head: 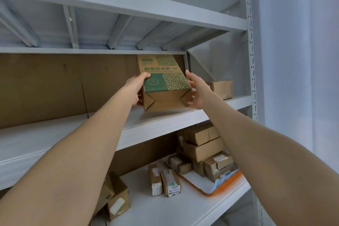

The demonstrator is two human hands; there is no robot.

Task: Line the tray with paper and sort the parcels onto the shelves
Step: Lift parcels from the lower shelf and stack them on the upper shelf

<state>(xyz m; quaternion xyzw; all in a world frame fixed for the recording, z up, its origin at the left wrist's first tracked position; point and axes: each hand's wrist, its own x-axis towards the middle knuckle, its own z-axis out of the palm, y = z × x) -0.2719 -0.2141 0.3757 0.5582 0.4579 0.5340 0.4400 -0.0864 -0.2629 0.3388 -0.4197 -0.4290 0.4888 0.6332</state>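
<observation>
Both hands are raised to the middle shelf [161, 124], closed on one printed box [165, 86] from opposite sides. The left hand [134, 87] grips the box's left face, thumb over the top edge at the green panel. The right hand [197, 91] cups the right face, fingers spread along the side and lower corner. Neither hand is free.

The box sits between the hands, tilted, with its near bottom edge at or just above the shelf surface; contact cannot be confirmed. Its long axis runs away from the person, toward the brown backing at the rear of the shelf. Both hands sit at its near end, roughly level with each other, so neither is clearly nearer.

Judgement: the coming move turns on that axis. The box should go straight back along it and settle flat. A small box [221, 88] stands near on the right, at the shelf end, limiting drift that way; the shelf to the left is bare.

On the lower shelf [183, 207], the orange tray [225, 187] carries white lining paper and a stack of parcels [203, 150]. Two narrow parcels [165, 181] stand just left of the tray, others further left. Sorting appears well short of finished.
</observation>
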